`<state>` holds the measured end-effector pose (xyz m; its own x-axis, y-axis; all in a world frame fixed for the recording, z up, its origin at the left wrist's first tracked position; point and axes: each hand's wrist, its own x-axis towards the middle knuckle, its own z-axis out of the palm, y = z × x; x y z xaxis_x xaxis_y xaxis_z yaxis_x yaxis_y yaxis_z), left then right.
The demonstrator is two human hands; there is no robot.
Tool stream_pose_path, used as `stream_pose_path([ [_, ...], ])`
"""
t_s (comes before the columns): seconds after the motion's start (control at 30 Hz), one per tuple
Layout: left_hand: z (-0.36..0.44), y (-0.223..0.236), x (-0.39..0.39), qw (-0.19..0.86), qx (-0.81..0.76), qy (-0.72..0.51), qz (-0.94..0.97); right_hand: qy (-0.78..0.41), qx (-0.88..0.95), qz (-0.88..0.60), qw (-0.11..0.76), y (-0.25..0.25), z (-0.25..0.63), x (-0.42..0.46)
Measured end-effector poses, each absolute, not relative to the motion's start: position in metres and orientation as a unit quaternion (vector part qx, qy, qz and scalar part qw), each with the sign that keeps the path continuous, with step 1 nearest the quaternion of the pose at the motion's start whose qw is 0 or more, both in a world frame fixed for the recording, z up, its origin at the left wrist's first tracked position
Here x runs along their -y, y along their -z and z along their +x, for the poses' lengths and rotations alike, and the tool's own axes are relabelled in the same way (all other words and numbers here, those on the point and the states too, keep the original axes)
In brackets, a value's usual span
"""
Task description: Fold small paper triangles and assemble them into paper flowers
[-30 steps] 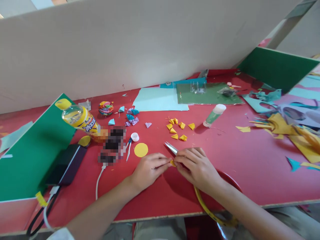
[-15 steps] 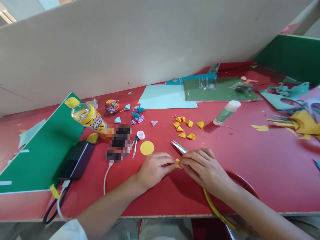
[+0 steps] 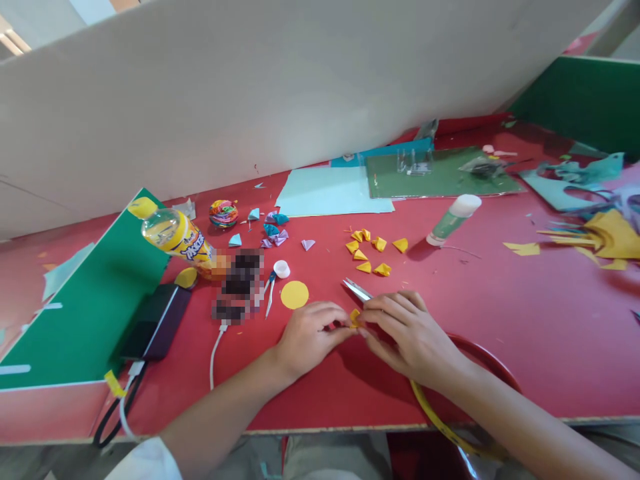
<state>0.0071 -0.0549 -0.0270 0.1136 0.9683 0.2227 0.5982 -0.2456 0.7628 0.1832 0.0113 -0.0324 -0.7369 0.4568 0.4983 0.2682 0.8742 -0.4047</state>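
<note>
Between the fingertips of both hands is a small folded yellow paper piece (image 3: pixel 355 317). My left hand (image 3: pixel 313 337) pinches it from the left, and my right hand (image 3: pixel 407 333) grips it from the other side. The metal tip of a pair of scissors (image 3: pixel 356 289) pokes out beyond my right fingers; the rest is covered by that hand. Several folded yellow paper petals (image 3: pixel 364 267) lie just past the scissors. A flat yellow paper circle (image 3: pixel 295 295) rests on the red table beyond my left hand.
A glue stick (image 3: pixel 454 220) stands at right, by yellow paper scraps (image 3: pixel 613 233). Left are a juice bottle (image 3: pixel 183 237), tweezers (image 3: pixel 270 293), a white cap (image 3: pixel 281 269) and a black power bank (image 3: pixel 157 323). Light blue paper (image 3: pixel 330 193) and a green sheet (image 3: pixel 435 183) lie behind.
The yellow piece between my fingertips has tilted up and shows more of its surface. Both hands stay almost in place, and the camera view has shifted slightly.
</note>
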Motion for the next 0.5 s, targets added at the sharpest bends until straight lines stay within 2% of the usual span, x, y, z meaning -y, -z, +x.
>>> stream_pose_path([
  [0.17,0.0076,0.0287,0.0553,0.268,-0.570,-0.351,0.693,-0.173,0.925,-0.183,0.286,0.0355,0.1842,-0.0134],
  [0.4,0.0130,0.0255,0.0549,0.414,-0.574,-0.460,0.536,-0.266,0.910,-0.177,0.265,0.0326,0.1884,-0.0166],
  [0.5,0.0122,0.0241,0.0523,0.463,-0.554,-0.484,0.495,-0.311,0.885,-0.200,0.283,0.0358,0.1874,-0.0184],
])
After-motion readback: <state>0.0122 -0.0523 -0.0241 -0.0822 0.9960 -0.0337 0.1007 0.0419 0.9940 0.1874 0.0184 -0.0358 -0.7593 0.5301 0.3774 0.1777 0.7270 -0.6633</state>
